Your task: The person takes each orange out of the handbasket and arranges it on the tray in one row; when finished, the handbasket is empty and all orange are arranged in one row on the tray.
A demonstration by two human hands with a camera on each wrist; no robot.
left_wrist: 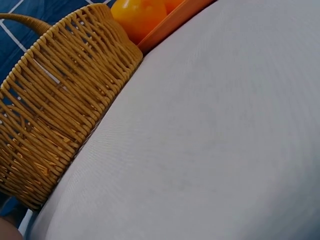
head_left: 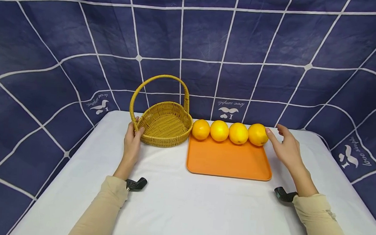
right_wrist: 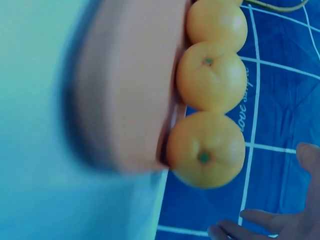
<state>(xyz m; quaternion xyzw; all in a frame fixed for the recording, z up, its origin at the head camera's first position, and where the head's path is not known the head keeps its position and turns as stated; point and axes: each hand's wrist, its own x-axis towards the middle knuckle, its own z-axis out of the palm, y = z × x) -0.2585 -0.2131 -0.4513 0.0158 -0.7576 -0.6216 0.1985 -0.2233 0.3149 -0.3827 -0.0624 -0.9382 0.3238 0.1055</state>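
A woven wicker basket with a tall arched handle stands upright on the table's left half. My left hand grips its left side by the foot of the handle, thumb over the rim. Several oranges line the back edge of an orange tray to the right of the basket. Just right of the endmost orange, my right hand hovers with fingers spread. In the right wrist view a gap separates that hand from the endmost orange. The left wrist view shows mostly the basket's wall.
A white cloth covers the table. Behind it and at both sides hangs a blue curtain with white grid lines. The tray's left edge lies close to the basket. Dark wrist devices sit at both cuffs.
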